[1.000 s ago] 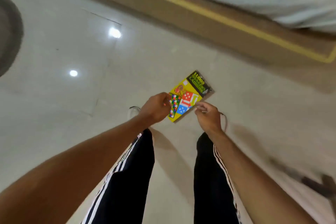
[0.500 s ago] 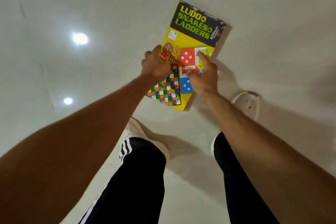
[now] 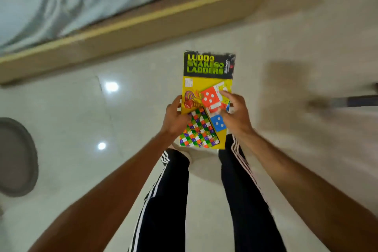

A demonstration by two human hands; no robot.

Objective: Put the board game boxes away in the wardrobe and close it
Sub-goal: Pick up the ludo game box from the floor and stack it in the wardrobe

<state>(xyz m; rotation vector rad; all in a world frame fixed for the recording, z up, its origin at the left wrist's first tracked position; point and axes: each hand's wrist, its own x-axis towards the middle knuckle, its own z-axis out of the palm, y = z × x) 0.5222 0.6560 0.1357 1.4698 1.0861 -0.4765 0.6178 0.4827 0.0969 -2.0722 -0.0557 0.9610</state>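
grip | I had left hand point(image 3: 175, 117) and right hand point(image 3: 235, 116) curled round the box point(image 3: 207, 82) edges; risk | unsupported far end could tip it onto the floor point(image 3: 67, 120)

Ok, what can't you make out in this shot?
Head view only:
- Wardrobe: nowhere in frame.
- Box: its middle is covered by the left hand and right hand, and the small print is blurred.
- Dark object: motion-blurred and cut off by the right edge.
- Grey round thing: cut off by the left edge.
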